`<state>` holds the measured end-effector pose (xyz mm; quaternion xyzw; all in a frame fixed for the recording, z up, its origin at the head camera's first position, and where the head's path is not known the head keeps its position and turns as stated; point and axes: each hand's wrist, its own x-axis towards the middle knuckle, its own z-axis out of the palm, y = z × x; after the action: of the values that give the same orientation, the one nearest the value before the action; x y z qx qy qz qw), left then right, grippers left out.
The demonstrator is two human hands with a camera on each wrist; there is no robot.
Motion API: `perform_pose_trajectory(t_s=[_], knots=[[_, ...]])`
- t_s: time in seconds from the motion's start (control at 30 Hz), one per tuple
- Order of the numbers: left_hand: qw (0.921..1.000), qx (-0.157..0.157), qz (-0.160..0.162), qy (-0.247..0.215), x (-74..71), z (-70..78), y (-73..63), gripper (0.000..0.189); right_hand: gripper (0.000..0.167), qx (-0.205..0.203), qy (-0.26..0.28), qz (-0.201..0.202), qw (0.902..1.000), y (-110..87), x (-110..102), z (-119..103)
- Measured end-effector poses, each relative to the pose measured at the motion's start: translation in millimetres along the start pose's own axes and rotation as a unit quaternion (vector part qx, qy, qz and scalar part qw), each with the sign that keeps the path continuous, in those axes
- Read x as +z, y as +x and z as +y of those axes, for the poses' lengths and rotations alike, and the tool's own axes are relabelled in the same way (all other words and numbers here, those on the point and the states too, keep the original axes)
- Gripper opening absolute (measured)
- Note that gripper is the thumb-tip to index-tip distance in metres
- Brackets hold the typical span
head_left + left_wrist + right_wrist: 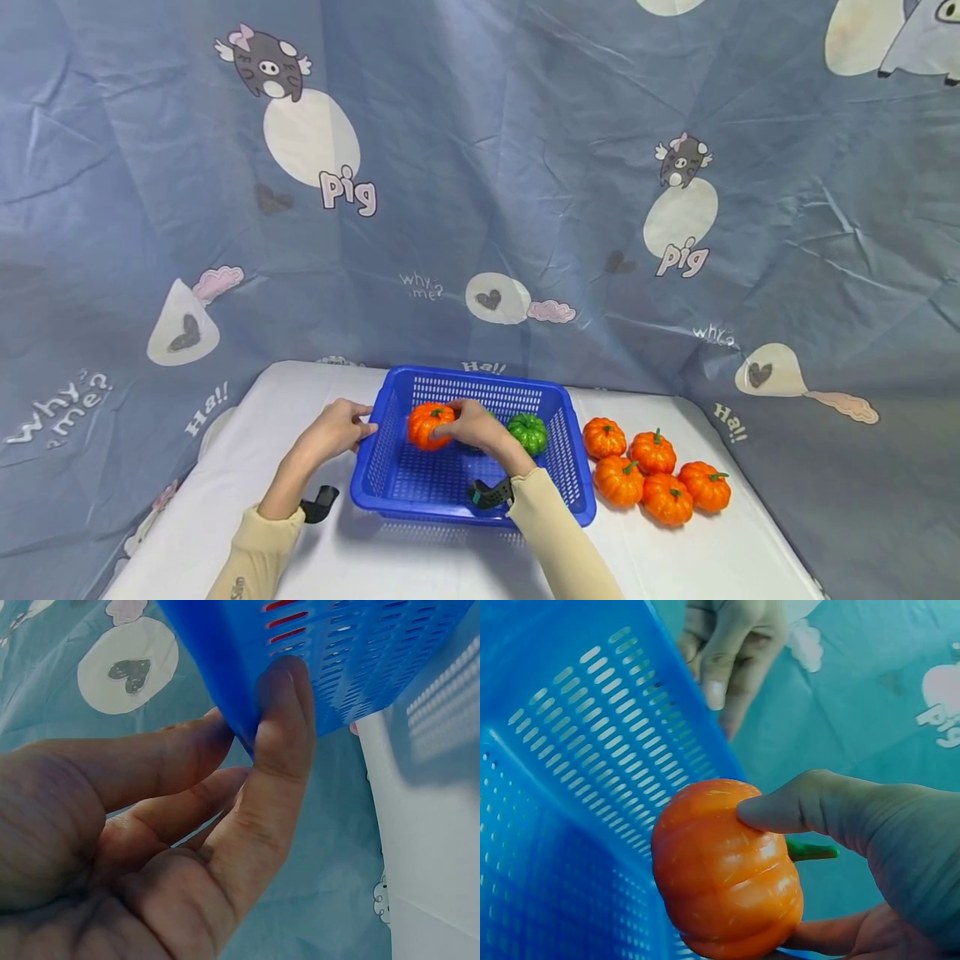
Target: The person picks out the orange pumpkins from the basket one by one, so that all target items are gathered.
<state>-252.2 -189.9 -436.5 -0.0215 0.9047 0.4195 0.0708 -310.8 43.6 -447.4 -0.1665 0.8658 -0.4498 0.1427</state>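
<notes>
A blue plastic basket [420, 510] with slotted walls stands on the white table. My left hand [337, 432] pinches its left rim; in the left wrist view the thumb and fingers lie on either side of the basket edge [217, 667]. My right hand [476, 425] holds an orange toy pumpkin [429, 427] over the basket's left part, thumb on one side and fingers on the other. The pumpkin [727, 870] shows a green stem in the right wrist view. A green pumpkin [528, 434] sits inside the basket at the right; another green thing is mostly hidden behind my right hand.
Several orange pumpkins [652, 452] lie grouped on the table to the right of the basket. The white tabletop [225, 467] ends at a blue-grey printed cloth [480, 208] that hangs behind and at both sides.
</notes>
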Motion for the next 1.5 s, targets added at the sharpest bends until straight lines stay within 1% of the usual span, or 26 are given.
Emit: perform_pose_trajectory(t_s=[0.13,0.27,0.37,0.43,0.5,0.63,0.8,0.93,1.1,1.17,1.23,1.33,1.43,1.5], knots=[[1.0000,-0.002,0.000,0.000,1.2,-0.3,-0.6,0.044,0.056,-0.008,0.016,0.000,0.9998,-13.0,-11,-3],[1.0000,0.000,0.002,-0.005,2.3,0.7,-1.2,0.044,0.060,-0.010,0.043,0.000,0.9990,-29.9,-26,-9],[1.0000,0.001,0.002,-0.008,2.6,1.6,-1.1,0.043,0.062,-0.016,0.041,0.007,0.9990,-44.1,-38,-11],[1.0000,0.000,0.002,-0.007,2.8,1.5,-0.7,0.043,0.064,-0.022,0.028,0.014,0.9993,-53.9,-45,-11],[1.0000,0.000,0.001,-0.007,3.0,1.6,-0.4,0.043,0.066,-0.025,0.012,0.026,0.9993,-63.3,-52,-9],[1.0000,0.002,0.002,-0.005,3.7,0.9,0.2,0.043,0.069,-0.024,0.003,0.041,0.9989,-82.2,-64,-2],[1.0000,0.006,0.000,-0.006,4.5,1.1,1.1,0.044,0.071,-0.003,0.021,0.050,0.9985,-103.5,-80,13],[0.9999,0.009,0.001,-0.008,4.7,1.1,1.8,0.044,0.072,0.016,0.054,0.050,0.9971,-118.0,-97,27],[0.9999,0.010,-0.003,-0.006,4.5,1.6,3.0,0.045,0.071,0.021,0.054,0.041,0.9975,-137.2,-125,45],[0.9999,0.011,-0.004,-0.005,4.0,2.4,3.4,0.045,0.071,0.017,0.040,0.044,0.9981,-145.2,-138,54],[0.9999,0.014,-0.004,-0.003,3.4,3.6,3.6,0.045,0.071,0.028,0.034,0.062,0.9971,-154.2,-153,62],[0.9999,0.015,-0.005,-0.004,3.6,4.6,3.6,0.045,0.069,0.048,0.013,0.099,0.9939,-168.5,-174,76],[0.9999,0.009,-0.007,-0.006,4.3,4.6,3.1,0.045,0.068,0.081,0.005,0.130,0.9882,-184.8,-195,93],[0.9999,0.006,-0.008,-0.008,4.3,4.1,3.0,0.045,0.069,0.114,0.002,0.144,0.9830,-196.0,-209,105]])
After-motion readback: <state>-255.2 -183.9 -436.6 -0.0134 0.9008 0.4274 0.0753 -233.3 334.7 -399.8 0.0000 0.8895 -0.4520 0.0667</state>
